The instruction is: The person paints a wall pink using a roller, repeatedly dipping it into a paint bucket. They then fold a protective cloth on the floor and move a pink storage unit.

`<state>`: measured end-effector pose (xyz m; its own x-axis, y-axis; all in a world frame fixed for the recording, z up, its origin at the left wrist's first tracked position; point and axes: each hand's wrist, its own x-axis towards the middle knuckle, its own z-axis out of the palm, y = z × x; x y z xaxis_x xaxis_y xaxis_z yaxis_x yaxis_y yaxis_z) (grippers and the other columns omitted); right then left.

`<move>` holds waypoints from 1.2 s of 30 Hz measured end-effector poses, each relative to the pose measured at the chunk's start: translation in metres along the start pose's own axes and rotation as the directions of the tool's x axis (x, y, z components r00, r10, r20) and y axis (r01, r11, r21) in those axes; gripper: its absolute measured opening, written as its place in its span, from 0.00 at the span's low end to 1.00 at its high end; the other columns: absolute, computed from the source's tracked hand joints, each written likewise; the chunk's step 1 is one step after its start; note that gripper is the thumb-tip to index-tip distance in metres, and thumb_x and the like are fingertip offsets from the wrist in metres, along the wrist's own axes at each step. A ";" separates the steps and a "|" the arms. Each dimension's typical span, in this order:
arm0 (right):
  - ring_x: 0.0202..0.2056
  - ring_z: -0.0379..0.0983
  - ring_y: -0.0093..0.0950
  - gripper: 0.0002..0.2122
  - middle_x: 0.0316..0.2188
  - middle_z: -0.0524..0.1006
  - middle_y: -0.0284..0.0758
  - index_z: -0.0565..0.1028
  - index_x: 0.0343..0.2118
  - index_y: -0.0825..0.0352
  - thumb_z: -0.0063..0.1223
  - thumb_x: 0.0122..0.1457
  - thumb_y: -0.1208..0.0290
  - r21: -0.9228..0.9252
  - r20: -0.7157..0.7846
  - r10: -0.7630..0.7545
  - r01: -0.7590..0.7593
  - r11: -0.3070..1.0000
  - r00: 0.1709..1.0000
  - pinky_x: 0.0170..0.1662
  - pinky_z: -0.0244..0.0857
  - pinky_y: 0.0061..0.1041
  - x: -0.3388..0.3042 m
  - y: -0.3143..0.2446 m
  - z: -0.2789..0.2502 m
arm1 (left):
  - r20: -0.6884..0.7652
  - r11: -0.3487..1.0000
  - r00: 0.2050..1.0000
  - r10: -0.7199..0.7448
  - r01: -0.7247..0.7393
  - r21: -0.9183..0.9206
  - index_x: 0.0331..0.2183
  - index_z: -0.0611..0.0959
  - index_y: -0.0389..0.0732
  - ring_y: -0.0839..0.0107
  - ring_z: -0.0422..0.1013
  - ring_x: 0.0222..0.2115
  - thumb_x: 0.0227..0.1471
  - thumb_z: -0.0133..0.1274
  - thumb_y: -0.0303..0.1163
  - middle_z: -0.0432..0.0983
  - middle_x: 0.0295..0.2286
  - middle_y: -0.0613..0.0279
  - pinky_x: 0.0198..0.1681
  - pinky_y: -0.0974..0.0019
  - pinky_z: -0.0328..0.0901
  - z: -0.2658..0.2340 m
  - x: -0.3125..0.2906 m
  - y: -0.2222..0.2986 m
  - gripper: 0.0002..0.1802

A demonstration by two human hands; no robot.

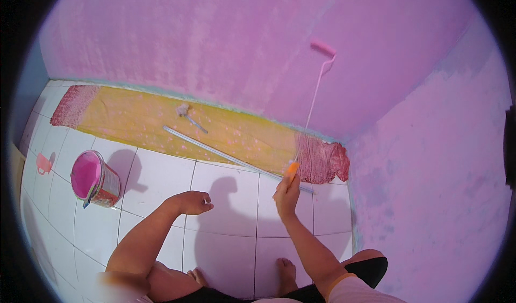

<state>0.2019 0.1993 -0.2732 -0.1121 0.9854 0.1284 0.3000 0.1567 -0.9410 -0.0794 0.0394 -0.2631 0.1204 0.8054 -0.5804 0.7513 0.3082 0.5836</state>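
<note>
My right hand (287, 198) is closed round the orange handle of a paint roller (315, 96). Its long thin frame reaches up and away to a pink roller head (323, 48), which lies against the pink wall (226, 39) near the corner. My left hand (192, 202) hangs over the white floor tiles with fingers loosely bent, a gap between them and nothing held. Left of it stands a paint bucket (110, 187) with bright pink paint inside and a dark thing at its near rim that I cannot make out.
Along the wall's foot lies a paint-spotted yellow cloth (129, 109) with dark red ends. A long pale pole (215, 151) crosses it, and a small grey-handled tool with a fuzzy head (183, 110) rests on top. A pink mug (44, 164) stands far left. A patchy pink side wall (424, 179) closes the right.
</note>
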 end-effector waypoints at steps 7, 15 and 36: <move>0.21 0.72 0.36 0.18 0.22 0.71 0.38 0.66 0.45 0.70 0.40 0.72 0.56 -0.065 -0.072 -0.305 0.301 0.952 0.950 0.25 0.64 0.40 0.112 -0.097 -0.011 | 0.016 1.000 1.000 -0.018 0.018 0.000 0.54 0.78 0.39 0.51 0.72 0.53 0.62 0.48 0.54 0.78 0.50 0.46 0.57 0.56 0.65 -0.001 -0.003 -0.001 0.30; 0.28 0.75 0.57 0.19 0.25 0.76 0.55 0.63 0.52 0.70 0.41 0.71 0.57 -0.454 -0.086 -0.495 0.409 0.792 0.865 0.29 0.68 0.53 0.086 -0.045 0.013 | 0.006 1.000 1.000 -0.017 0.017 -0.005 0.56 0.76 0.39 0.51 0.73 0.52 0.63 0.46 0.58 0.78 0.50 0.49 0.58 0.54 0.65 0.003 0.001 -0.012 0.34; 0.20 0.77 0.37 0.15 0.20 0.74 0.43 0.65 0.46 0.69 0.42 0.72 0.58 -0.377 -0.114 -0.488 0.417 0.827 0.865 0.22 0.68 0.34 0.046 0.004 0.048 | 0.016 1.000 1.000 0.019 -0.019 0.000 0.55 0.77 0.39 0.50 0.73 0.51 0.62 0.47 0.58 0.79 0.49 0.47 0.57 0.55 0.65 0.006 0.009 -0.014 0.34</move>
<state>0.1521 0.2422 -0.2857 -0.1356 0.7839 0.6058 0.5583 0.5656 -0.6069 -0.0846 0.0393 -0.2802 0.1449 0.8029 -0.5782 0.7488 0.2930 0.5945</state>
